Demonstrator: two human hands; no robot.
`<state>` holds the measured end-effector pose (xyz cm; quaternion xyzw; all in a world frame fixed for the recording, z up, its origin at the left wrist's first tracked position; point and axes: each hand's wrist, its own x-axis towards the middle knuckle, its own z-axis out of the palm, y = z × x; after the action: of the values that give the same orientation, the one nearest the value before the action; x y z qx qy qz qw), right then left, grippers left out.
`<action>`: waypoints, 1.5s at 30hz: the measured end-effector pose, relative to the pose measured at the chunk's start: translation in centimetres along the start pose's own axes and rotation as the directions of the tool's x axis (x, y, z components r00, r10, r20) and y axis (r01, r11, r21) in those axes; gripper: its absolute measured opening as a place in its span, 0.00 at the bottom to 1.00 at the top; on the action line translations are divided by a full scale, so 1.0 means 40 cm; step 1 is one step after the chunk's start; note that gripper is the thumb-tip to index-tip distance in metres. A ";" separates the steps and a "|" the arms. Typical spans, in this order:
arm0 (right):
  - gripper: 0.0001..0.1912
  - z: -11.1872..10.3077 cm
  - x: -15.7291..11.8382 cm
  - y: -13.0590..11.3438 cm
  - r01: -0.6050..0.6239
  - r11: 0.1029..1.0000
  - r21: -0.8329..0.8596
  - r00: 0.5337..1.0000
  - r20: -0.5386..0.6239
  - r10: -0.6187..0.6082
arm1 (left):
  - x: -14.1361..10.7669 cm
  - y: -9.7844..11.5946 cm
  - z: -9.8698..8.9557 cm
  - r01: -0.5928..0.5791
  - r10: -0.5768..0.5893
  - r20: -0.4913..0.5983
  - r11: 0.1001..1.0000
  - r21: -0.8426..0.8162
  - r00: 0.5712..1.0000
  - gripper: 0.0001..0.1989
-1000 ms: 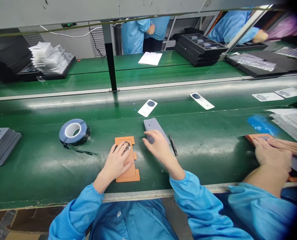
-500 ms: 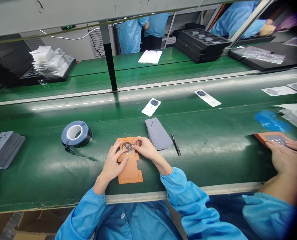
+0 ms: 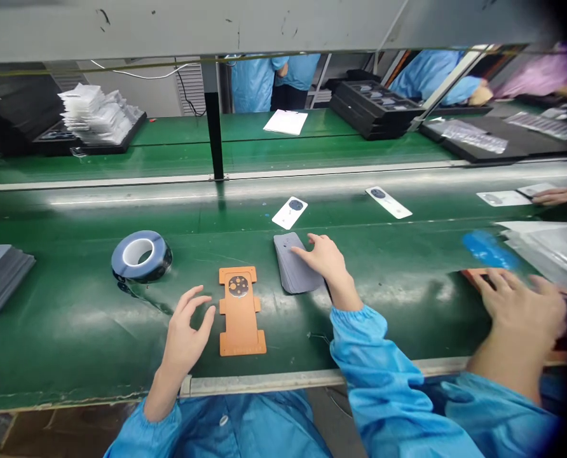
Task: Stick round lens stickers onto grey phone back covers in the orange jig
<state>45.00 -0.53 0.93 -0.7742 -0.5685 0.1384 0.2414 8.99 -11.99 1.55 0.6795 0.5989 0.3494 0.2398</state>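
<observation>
An orange fixture (image 3: pixel 242 318) lies flat on the green work surface, with a dark round piece (image 3: pixel 238 286) with several holes at its upper end. My left hand (image 3: pixel 187 331) is just left of the fixture, fingers spread, holding nothing. My right hand (image 3: pixel 325 259) hovers over the right side of a fanned stack of grey panels (image 3: pixel 293 264), its thumb and fingers apart and nothing between them. The tweezers are hidden behind my right hand and wrist.
A tape roll (image 3: pixel 141 254) stands at left, a second grey panel stack (image 3: pixel 0 280) further left. Two white cards, one (image 3: pixel 290 213) behind the grey stack, another (image 3: pixel 388 202) further right. At right, a co-worker's hand (image 3: pixel 522 312) is over another orange fixture (image 3: pixel 477 277).
Both my hands have left the orange fixture. My left hand moved left and opened; my right hand moved right to the grey stack and opened. The co-worker's hand lifted, and the view shifted slightly.
</observation>
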 end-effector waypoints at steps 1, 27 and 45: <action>0.27 -0.007 0.018 0.017 -0.027 1.000 -0.005 0.998 0.058 0.027 | -0.014 0.000 0.000 0.016 -0.016 -0.003 1.000 -0.023 1.000 0.10; 0.24 0.102 -0.286 -0.228 0.209 0.797 0.567 0.829 0.329 -0.452 | -0.109 -0.062 0.127 0.019 0.005 0.269 0.996 -0.087 0.963 0.42; 0.27 0.219 -0.413 -0.245 0.619 0.784 -0.051 0.758 0.303 -0.578 | -0.119 -0.075 0.151 -0.086 0.097 0.265 0.995 -0.053 0.959 0.43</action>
<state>27.52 -11.96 -2.26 -0.5405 -0.8223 0.1156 0.1350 11.48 -15.60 -5.45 0.7423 0.5217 0.2777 0.3158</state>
